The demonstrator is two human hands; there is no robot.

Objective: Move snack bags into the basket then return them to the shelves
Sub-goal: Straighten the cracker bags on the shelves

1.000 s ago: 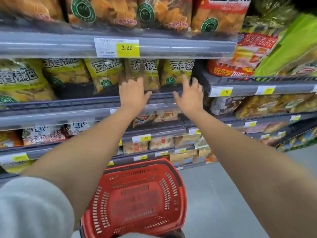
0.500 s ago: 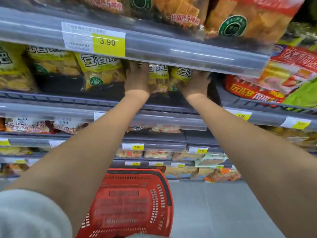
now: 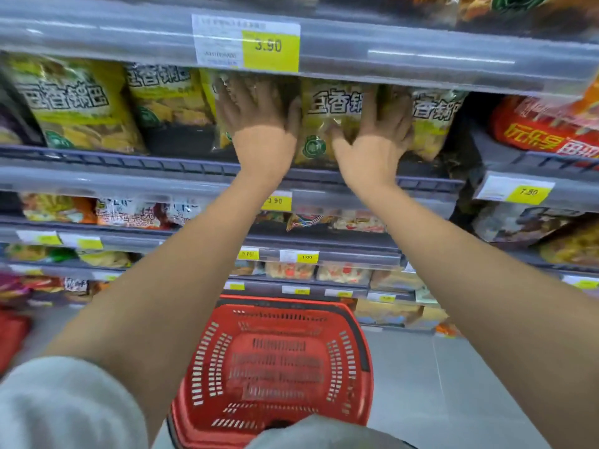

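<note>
Several yellow snack bags stand in a row on the shelf (image 3: 129,186) under the 3.90 price tag (image 3: 270,47). My left hand (image 3: 259,115) lies flat with spread fingers on the front of one yellow bag (image 3: 223,131). My right hand (image 3: 377,131) presses with straight fingers where the middle yellow bag (image 3: 327,124) meets the bag to its right (image 3: 431,124); its thumb rests on the middle bag. The red plastic basket (image 3: 207,367) stands on the floor below my arms, with nothing visible inside.
An upper shelf rail (image 3: 421,59) overhangs the bags just above my fingers. Red packs (image 3: 544,131) lie on the shelf to the right. Lower shelves hold more snack packs (image 3: 129,215). Grey floor (image 3: 437,384) spreads right of the basket.
Both hands moved up from the shelf's front rail into the shelf and now lie on the yellow bags. The view shifted closer to the shelf.
</note>
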